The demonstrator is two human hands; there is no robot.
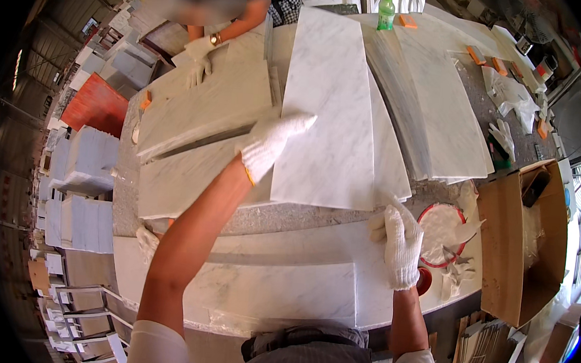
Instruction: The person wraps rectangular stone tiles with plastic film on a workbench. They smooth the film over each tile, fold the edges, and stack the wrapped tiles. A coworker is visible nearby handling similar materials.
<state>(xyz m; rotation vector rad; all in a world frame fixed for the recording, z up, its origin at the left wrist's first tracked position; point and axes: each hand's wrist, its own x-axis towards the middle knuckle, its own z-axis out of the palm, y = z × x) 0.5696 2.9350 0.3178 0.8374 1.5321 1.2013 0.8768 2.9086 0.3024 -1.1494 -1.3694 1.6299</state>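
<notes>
A long white marble slab with grey veining lies lengthwise in front of me, over other slabs. My left hand, in a white knit glove, grips its left edge, with a finger stretched across the top face. The fingers beneath that edge are hidden. By the slab's near right corner is my right hand, also gloved, its fingers apart and slightly bent with nothing visible in them. Whether it touches the corner I cannot tell. A second slab sticks out from under the first on the right.
Across the table, another person's gloved hand rests on stacked slabs. More slabs stand to the right. Near my right hand are a red-rimmed tub of white paste and an open cardboard box. A green bottle stands far back.
</notes>
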